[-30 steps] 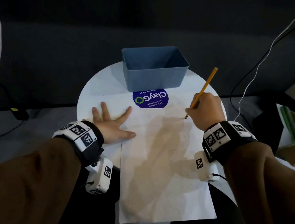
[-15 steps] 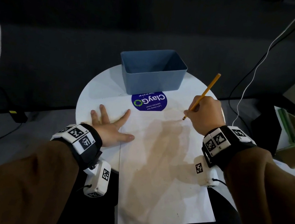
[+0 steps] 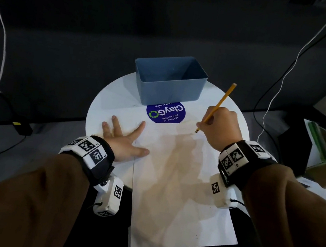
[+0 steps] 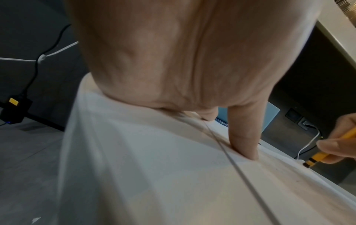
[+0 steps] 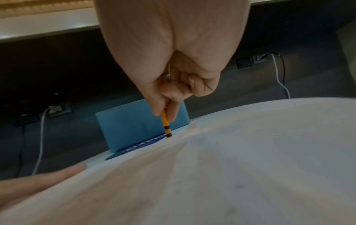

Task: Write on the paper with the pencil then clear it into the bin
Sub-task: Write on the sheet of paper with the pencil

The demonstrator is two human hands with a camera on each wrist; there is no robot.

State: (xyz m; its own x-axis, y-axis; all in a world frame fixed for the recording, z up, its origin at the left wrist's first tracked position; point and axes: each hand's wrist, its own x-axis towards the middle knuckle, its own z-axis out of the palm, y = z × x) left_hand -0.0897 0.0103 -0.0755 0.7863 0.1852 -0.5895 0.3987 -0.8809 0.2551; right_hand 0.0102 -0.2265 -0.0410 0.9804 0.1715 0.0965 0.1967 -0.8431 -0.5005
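Note:
A white sheet of paper [image 3: 178, 188] lies on the round white table [image 3: 109, 99] and hangs over its near edge. My left hand [image 3: 122, 138] lies flat with spread fingers at the paper's left edge, thumb [image 4: 244, 137] pressing the sheet [image 4: 154, 175]. My right hand [image 3: 220, 127] grips a yellow pencil [image 3: 217, 105] in a writing hold, its dark tip [image 5: 168, 134] at the paper's far right part [image 5: 231, 167]. The blue bin [image 3: 170, 80] stands open-topped at the table's back, beyond the paper.
A round purple sticker [image 3: 165, 112] marks the table between bin and paper. Black and white cables [image 3: 275, 93] run over the dark floor on both sides. A box with green items [image 3: 321, 154] stands at the right. Wall sockets [image 5: 252, 60] show behind the table.
My right hand has shifted slightly left with the pencil, which now leans more to the right. The left hand stays flat on the paper's edge.

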